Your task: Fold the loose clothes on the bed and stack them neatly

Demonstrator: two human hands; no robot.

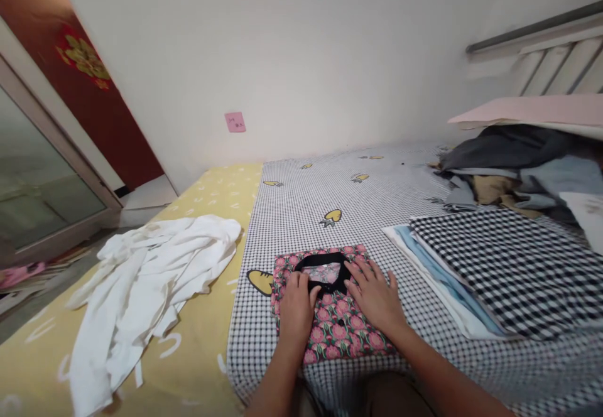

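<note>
head | from above | forward, down | hands (377,297) close, white wall (301,59) beyond

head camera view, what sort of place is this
Probably a bedroom: a checked pineapple-print sheet is spread as on a bed, with a folded floral garment and a heap of clothes on it.

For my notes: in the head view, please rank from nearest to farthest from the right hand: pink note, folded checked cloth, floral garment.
1. Floral garment, under the right hand.
2. Folded checked cloth, to its right.
3. Pink note, on the wall ahead.
</note>
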